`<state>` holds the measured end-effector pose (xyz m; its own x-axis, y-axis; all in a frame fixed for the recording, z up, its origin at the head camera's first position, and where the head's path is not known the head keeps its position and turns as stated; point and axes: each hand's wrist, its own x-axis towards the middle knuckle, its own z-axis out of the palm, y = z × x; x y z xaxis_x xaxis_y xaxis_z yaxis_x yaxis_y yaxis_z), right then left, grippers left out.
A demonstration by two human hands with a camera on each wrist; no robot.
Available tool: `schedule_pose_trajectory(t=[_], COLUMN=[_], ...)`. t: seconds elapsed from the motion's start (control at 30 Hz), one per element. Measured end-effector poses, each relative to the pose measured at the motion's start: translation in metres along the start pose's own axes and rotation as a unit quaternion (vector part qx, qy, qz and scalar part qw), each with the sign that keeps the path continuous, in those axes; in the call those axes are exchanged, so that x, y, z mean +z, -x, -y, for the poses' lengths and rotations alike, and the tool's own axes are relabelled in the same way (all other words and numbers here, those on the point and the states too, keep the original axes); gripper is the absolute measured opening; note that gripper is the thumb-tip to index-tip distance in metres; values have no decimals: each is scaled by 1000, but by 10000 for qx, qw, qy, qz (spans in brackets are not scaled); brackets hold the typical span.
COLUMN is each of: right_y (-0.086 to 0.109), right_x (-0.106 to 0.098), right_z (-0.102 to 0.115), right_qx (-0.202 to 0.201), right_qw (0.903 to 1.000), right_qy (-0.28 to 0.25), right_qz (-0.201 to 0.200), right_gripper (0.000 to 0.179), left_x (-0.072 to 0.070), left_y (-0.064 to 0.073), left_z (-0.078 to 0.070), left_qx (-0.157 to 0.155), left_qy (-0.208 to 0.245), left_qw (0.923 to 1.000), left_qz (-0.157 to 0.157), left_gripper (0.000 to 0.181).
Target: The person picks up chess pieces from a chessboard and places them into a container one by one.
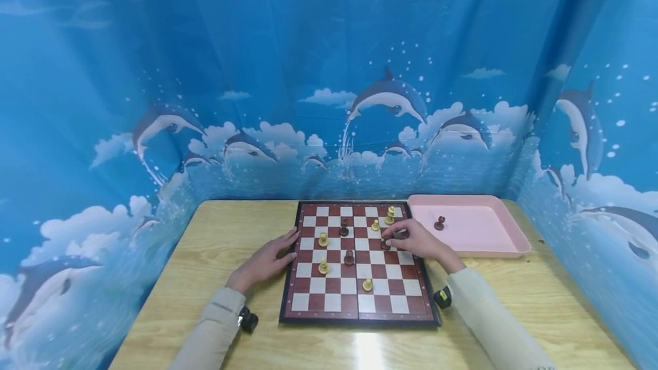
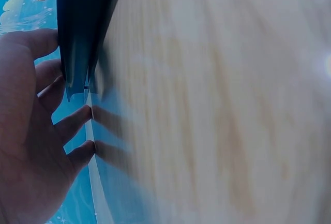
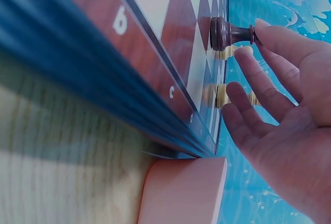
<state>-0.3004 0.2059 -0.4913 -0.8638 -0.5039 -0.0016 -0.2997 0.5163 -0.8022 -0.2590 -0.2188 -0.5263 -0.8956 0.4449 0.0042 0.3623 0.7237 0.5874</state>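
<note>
A chessboard (image 1: 333, 303) with brown and white squares lies on the wooden table. Near the board's right side, my right hand (image 1: 415, 238) pinches the top of a dark brown chess piece (image 3: 223, 33) between thumb and fingertip; the other fingers are spread. The piece's wide base stands right at the board surface. My left hand (image 1: 264, 258) rests against the board's left edge, some fingertips on its dark side (image 2: 83, 22) and the lower fingers on the table. Around the board stand several yellow pieces, among them a tall one (image 1: 390, 215), and dark pieces, one tall (image 1: 344, 227) and one shorter (image 1: 349, 257).
Right of the board, a pink tray (image 1: 514, 240) holds one dark chess piece (image 1: 439, 223). A yellow pawn (image 1: 367, 285) stands toward the board's near side. Behind the table hangs a blue dolphin-print curtain (image 1: 288, 73).
</note>
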Motion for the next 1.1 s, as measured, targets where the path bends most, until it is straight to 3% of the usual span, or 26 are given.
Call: schedule_pose_trajectory(t=[0.6, 0.87, 1.1], right_y=[3, 10, 18], right_x=[1, -6, -7], right_z=[-4, 0, -14], right_qx=[-82, 43, -103], right_qw=[9996, 9984, 9915], right_qy=[-241, -191, -340], right_qz=[-100, -535, -1253], right_gripper=[21, 26, 26], left_x=[0, 0, 0], left_y=[1, -1, -1], left_z=[-2, 0, 2], left_qx=[-53, 5, 8], left_qy=[47, 29, 51], left_qw=[10000, 10000, 10000], left_qz=[2, 4, 18], left_gripper=[62, 62, 62])
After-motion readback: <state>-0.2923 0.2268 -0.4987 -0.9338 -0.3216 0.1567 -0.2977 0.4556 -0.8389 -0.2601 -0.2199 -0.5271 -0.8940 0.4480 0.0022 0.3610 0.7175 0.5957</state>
